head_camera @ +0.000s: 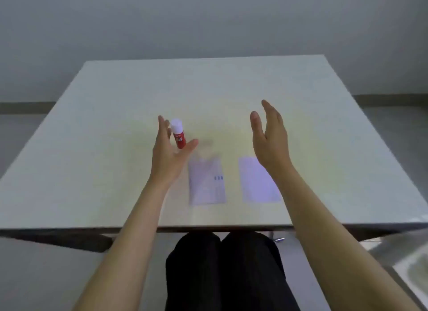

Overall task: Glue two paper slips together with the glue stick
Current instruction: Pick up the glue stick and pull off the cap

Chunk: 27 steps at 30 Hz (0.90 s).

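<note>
A red glue stick [178,135] with a white cap stands upright on the pale table [104,130]. My left hand [170,152] is open around it, fingers on its left and thumb below its right side; whether it touches is unclear. Two pale paper slips lie flat nearer the front edge: a printed slip [206,182] in the middle and a blank slip [258,179] to its right. My right hand [269,138] hovers open above the blank slip's far corner, palm facing left, and covers part of it.
The table's front edge [208,227] runs just beyond my dark-trousered knees [222,271]. A grey wall stands behind the table, and pale floor shows on both sides.
</note>
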Each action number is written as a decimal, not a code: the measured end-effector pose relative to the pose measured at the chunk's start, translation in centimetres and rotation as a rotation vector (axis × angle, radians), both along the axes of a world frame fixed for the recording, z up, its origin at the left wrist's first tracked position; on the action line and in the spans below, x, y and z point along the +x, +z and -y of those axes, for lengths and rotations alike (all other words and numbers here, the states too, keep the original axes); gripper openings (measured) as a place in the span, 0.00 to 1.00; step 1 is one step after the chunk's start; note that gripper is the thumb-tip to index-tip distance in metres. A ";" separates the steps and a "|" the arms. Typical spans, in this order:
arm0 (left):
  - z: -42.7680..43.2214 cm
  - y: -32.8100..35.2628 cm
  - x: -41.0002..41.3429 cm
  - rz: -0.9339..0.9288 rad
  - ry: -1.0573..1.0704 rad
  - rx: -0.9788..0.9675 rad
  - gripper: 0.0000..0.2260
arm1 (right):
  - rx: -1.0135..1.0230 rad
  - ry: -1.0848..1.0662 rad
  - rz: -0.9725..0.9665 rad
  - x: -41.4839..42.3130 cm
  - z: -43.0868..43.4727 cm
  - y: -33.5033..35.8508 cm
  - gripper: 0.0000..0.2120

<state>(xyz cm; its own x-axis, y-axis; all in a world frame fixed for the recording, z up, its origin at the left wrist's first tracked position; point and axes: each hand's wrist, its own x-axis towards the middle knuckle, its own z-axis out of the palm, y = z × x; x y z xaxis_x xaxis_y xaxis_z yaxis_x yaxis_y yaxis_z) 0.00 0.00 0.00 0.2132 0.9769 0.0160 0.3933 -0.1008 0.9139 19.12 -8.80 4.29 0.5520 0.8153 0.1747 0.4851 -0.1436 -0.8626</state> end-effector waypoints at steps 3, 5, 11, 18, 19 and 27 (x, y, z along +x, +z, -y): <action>0.0 -0.7 1.1 -0.075 0.054 0.179 0.24 | 0.055 -0.036 0.096 0.5 2.0 -1.5 0.25; 0.5 -0.3 1.6 -0.072 0.116 0.232 0.10 | 0.075 -0.037 0.081 0.5 3.3 -1.9 0.25; 3.6 2.1 2.0 -0.028 -0.020 0.331 0.10 | 0.017 0.021 0.098 -0.2 5.1 -1.0 0.25; 5.7 4.7 2.3 -0.175 -0.231 0.566 0.19 | -0.109 0.132 -0.370 -2.8 3.6 2.1 0.39; 6.0 4.8 2.2 -0.180 -0.258 0.591 0.19 | -0.135 0.122 -0.417 -2.8 3.7 2.4 0.41; 6.6 5.5 2.7 -0.214 -0.270 0.692 0.11 | -0.083 0.438 -0.341 -1.1 4.5 2.6 0.11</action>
<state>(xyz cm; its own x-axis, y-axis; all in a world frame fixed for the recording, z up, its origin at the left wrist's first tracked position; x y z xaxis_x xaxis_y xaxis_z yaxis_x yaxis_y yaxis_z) 2.71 -6.59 5.49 0.5102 0.6729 0.5357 0.4349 -0.7392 0.5143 18.04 -13.30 6.91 0.1725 0.9846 -0.0287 0.2107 -0.0654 -0.9754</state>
